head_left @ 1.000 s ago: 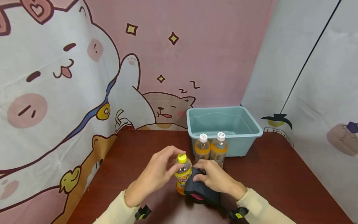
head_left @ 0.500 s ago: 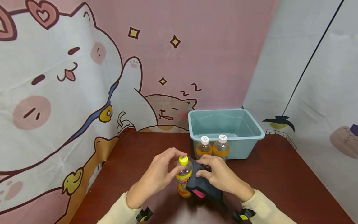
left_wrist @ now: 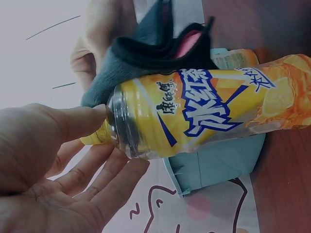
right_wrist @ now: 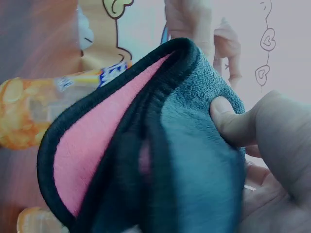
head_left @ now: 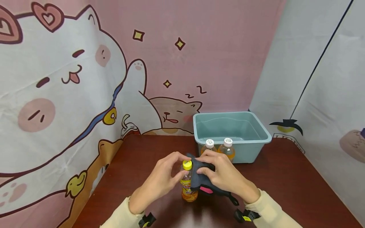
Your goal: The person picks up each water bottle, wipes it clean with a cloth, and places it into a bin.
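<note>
Soft blue-grey cloth (right_wrist: pixel 199 114) is pinched between the thumb and fingers of my right hand (head_left: pixel 222 171). It is folded over, so I can see its pink inside and its black edge. A little black loop (head_left: pixel 234 200) sticks out at one end.

My left hand (head_left: pixel 162 174) holds the yellow bottle (left_wrist: pixel 204 109) up high, by its yellow cap (head_left: pixel 187 165) and neck, thumb on one side and fingers on the other. The bottle stands up straight on the brown table (head_left: pixel 288 180), and the cloth touches its right side near the top.

Two bottles with white caps (head_left: pixel 228 152) stand side by side behind my right hand, which hides their lower parts. They are just in front of a big blue bin (head_left: pixel 243 153). Behind it all, a pink wall (head_left: pixel 225 47) has cats drawn on it.
</note>
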